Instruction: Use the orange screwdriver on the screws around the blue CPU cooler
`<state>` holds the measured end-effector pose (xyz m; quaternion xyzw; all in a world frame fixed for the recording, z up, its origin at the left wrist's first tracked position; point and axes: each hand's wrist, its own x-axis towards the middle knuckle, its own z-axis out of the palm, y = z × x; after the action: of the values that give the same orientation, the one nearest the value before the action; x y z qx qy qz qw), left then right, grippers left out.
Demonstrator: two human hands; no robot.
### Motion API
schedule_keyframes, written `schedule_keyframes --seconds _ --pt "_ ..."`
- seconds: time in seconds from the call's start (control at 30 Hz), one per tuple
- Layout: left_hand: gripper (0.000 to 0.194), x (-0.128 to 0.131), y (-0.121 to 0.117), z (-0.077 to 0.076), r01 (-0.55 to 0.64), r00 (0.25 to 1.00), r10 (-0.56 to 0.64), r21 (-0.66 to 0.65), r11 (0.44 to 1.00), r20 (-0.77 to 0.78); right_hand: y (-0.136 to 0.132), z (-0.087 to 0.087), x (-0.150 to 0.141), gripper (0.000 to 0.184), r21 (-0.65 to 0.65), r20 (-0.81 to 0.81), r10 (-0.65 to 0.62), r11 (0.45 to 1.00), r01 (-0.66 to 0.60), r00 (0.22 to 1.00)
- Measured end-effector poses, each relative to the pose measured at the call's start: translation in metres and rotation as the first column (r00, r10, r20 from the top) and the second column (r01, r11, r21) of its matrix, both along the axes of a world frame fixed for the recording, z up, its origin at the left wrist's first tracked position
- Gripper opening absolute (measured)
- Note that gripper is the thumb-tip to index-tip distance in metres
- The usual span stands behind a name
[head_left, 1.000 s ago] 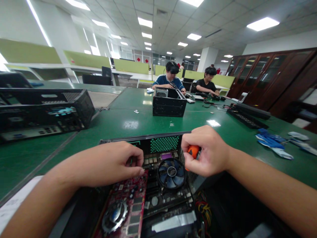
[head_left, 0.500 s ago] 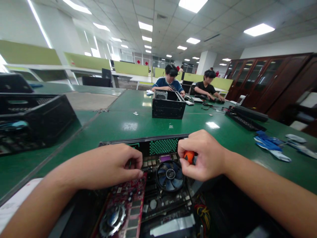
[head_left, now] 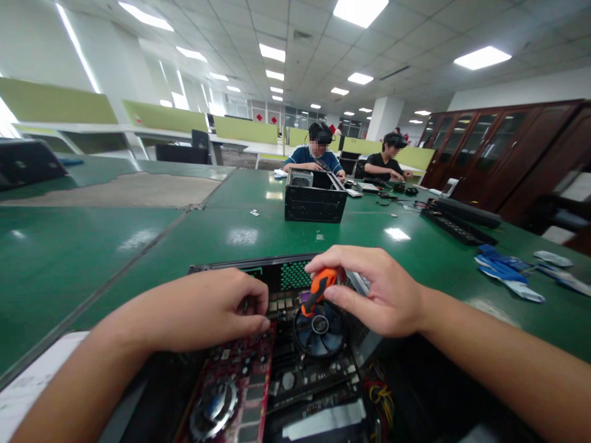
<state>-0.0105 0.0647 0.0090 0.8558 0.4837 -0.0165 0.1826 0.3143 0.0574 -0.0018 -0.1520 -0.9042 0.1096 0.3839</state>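
In front of me lies an open black computer case [head_left: 217, 266]. My right hand [head_left: 373, 292] grips an orange and black screwdriver [head_left: 322, 286], its handle slanting down to the left over a round cooling fan [head_left: 319, 335]. The screwdriver's tip cannot be made out. My left hand [head_left: 221, 311] is closed, thumb and forefinger nearly together at the upper end of a red graphics card [head_left: 252, 381]. Whatever is between those fingers is hidden. A silver round cooler [head_left: 215, 409] sits on the card, and a metal bracket [head_left: 323, 421] lies lower in the case.
Across the green table [head_left: 240, 237] stands another black computer case [head_left: 314, 203], with two people seated behind it. Blue and white gloves [head_left: 508, 271] and a long black part [head_left: 457, 224] lie on the right. Coloured cables [head_left: 381, 397] run inside my case.
My right hand has loosened and tilted the screwdriver, showing more of its handle further left. My left hand stays put. A black case on the left has gone from view. The right-hand person's hands have shifted.
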Motion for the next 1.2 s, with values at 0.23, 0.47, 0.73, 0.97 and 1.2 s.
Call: schedule_keyframes --seconds 0.23,0.47,0.73,0.97,1.2 --pt "0.033 0.0012 0.0000 -0.0006 0.030 1.000 -0.029 -0.008 1.000 0.011 -0.0017 -0.0003 -0.0018 0.031 -0.004 0.038 0.072 0.997 -0.071 0.997" --pt "0.037 0.0034 -0.0006 0.0010 0.007 1.000 -0.007 -0.019 1.000 -0.016 -0.0047 0.0011 -0.0019 0.031 -0.032 0.046 0.079 0.996 -0.078 0.996" --pt "0.038 0.0013 0.0008 -0.0010 -0.001 1.000 0.001 -0.027 1.000 -0.009 -0.0039 -0.0001 -0.0014 0.032 -0.063 0.096 0.071 0.996 -0.065 0.993" --pt "0.036 0.0024 0.0000 0.0001 0.011 1.000 -0.011 -0.024 1.000 -0.009 -0.0057 -0.0006 -0.0018 0.032 -0.059 0.112 0.049 0.997 -0.043 0.992" --pt "0.034 0.0018 -0.0008 0.0002 0.001 1.000 -0.002 -0.019 1.000 -0.015 -0.0032 -0.0068 -0.0080 0.020 -0.047 0.058 0.049 0.998 -0.046 0.997"
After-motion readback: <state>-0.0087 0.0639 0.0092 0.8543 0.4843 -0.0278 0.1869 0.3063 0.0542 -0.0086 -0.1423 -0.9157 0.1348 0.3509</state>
